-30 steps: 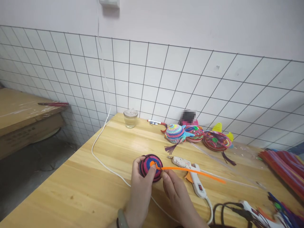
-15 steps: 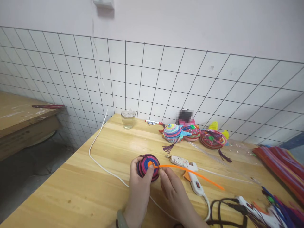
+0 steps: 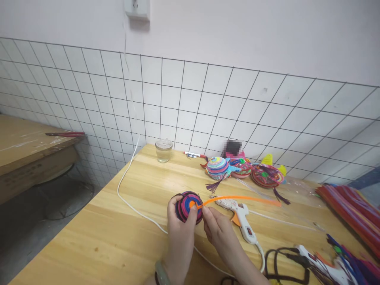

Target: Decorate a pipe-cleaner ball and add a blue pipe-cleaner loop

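A round coil of fuzzy strips (image 3: 183,200), in pink, blue and dark rings with an orange centre, is gripped by my left hand (image 3: 183,223), its thumb pressed on the face near the centre. From that centre an orange pipe cleaner (image 3: 237,197) runs out to the right. My right hand (image 3: 216,225) pinches this strip close to the coil's right edge. Just beyond my right hand a white glue gun (image 3: 242,221) with an orange trigger lies on its side, nozzle toward the left.
Stuffed-looking colourful coiled crafts (image 3: 218,168) with tassels sit along the wall. A glass of liquid (image 3: 164,151) and a marker (image 3: 194,154) stand and lie at the back. A white cord (image 3: 127,200) crosses the wooden table (image 3: 97,233). Pipe cleaner bundles (image 3: 350,217) and a power strip (image 3: 320,263) lie right.
The orange strip has swung upward and now arches from my right fingers. The whole scene has shifted slightly right and down as the camera turned; both hands keep their hold.
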The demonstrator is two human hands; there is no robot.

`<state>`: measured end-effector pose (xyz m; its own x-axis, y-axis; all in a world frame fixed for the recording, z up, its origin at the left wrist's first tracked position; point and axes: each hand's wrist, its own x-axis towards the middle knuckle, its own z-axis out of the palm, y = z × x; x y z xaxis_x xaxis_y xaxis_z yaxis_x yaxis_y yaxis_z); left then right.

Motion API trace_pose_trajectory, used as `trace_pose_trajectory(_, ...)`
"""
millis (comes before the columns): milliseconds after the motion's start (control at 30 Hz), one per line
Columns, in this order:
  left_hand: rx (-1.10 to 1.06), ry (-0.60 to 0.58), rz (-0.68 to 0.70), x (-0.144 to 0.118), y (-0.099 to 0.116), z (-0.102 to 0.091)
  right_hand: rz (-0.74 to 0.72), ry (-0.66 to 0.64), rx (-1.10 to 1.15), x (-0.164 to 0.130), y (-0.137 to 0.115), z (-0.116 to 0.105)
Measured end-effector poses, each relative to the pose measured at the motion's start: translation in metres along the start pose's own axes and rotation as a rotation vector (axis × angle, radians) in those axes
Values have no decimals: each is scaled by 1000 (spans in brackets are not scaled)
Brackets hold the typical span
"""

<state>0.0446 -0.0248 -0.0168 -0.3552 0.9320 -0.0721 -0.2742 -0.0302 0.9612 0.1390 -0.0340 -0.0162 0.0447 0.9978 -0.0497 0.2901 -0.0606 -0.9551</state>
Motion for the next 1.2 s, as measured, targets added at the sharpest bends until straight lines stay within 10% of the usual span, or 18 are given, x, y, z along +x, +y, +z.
trace_pose_trajectory(1200,-168,3,-199,17,-4,-7,-222,81,-411,5,-7,13)
